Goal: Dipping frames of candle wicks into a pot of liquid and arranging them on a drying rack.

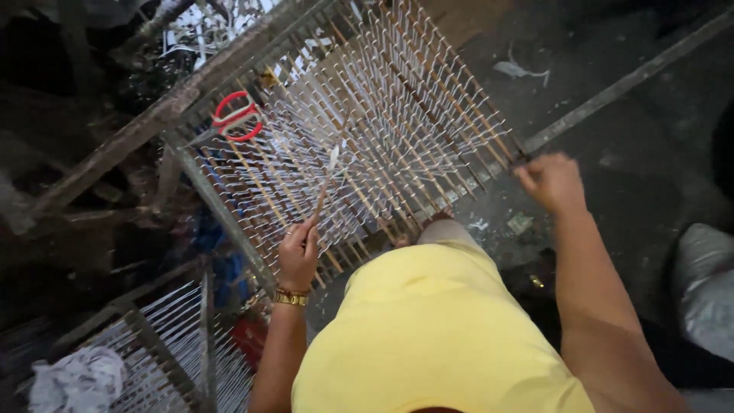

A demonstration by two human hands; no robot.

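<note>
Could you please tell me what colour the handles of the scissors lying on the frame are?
Red; the scissors show best in the head view, at the frame's upper left.

Your frame (191, 88) is rough, rusty metal, strung with matt white cord over thin wooden sticks (428, 107); the scissors (233, 116) have glossy red plastic handles.

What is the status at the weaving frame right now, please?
Left hand gripping thin stick over white strands. Right hand closed on frame edge. Red-handled scissors lying on frame, apart from both.
</note>
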